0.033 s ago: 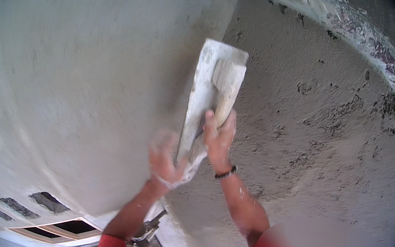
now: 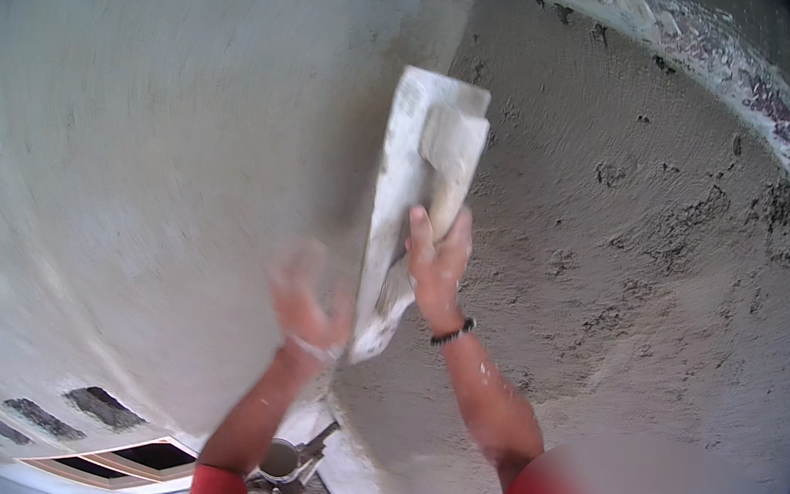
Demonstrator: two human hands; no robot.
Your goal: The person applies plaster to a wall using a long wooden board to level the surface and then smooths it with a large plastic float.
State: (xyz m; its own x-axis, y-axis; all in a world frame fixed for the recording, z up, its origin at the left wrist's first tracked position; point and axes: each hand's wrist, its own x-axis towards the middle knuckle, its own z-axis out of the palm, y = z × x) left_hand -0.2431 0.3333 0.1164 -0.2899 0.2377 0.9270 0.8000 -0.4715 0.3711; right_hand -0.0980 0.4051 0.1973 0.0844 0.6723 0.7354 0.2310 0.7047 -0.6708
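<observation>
A long, pale plastering float (image 2: 395, 176) with a wooden handle stands nearly upright at the corner where two wall faces meet. My right hand (image 2: 438, 265) is closed round the handle's lower part, its thumb lying along the near side. Its blade lies along the edge of the rough grey plaster (image 2: 610, 227) on the right. My left hand (image 2: 307, 300) is just left of the float's lower end, apart from it. Its fingers point up and are spread from the thumb, somewhat blurred by motion, with nothing in them.
A smoother, light plastered wall (image 2: 158, 133) fills the left. Low down on that side are wood-framed openings (image 2: 154, 456) and several dark recesses (image 2: 105, 406). A round bucket (image 2: 280, 459) stands on the cluttered floor below. Along the upper right runs a rough, pale edge (image 2: 724, 61).
My left hand has come off the float's lower end and moved left and slightly up. The float, in my right hand, has shifted slightly up and left.
</observation>
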